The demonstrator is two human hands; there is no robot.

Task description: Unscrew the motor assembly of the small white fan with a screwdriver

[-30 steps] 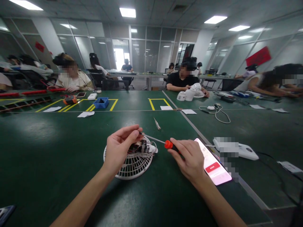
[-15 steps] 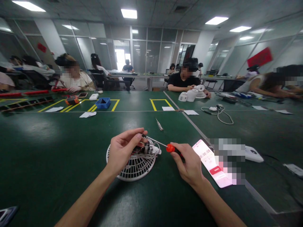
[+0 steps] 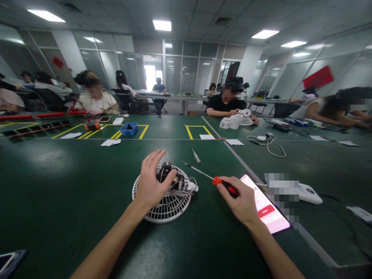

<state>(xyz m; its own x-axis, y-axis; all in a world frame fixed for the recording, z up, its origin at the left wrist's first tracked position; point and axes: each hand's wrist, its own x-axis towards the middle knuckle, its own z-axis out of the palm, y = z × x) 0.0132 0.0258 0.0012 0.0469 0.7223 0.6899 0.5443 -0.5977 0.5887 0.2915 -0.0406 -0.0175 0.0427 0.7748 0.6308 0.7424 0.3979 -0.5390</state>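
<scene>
A white fan grille [image 3: 164, 217] lies on the green table with a black motor assembly [image 3: 167, 170] and loose wires on top of it. My left hand [image 3: 152, 180] is over the grille's left side, fingers stretched out and thumb beside the motor; whether the thumb touches it I cannot tell. My right hand [image 3: 240, 199] grips a red-and-black screwdriver [image 3: 200, 171] by its handle. Its shaft points up and left, and the tip is clear of the motor. Behind it lies a small clear-handled screwdriver [image 3: 197, 156].
A lit phone [image 3: 273, 221] lies beside my right hand, with a white device [image 3: 309, 193] further right. A blue bin [image 3: 128, 129], paper slips [image 3: 110, 142] and a coiled cable [image 3: 273, 145] are further back. Across the table a person [image 3: 222, 104] handles white fan parts [image 3: 232, 122].
The screwdriver tip has come away from the motor as my right hand moved right and slightly down. My left hand's fingers have opened and lifted off the motor top.
</scene>
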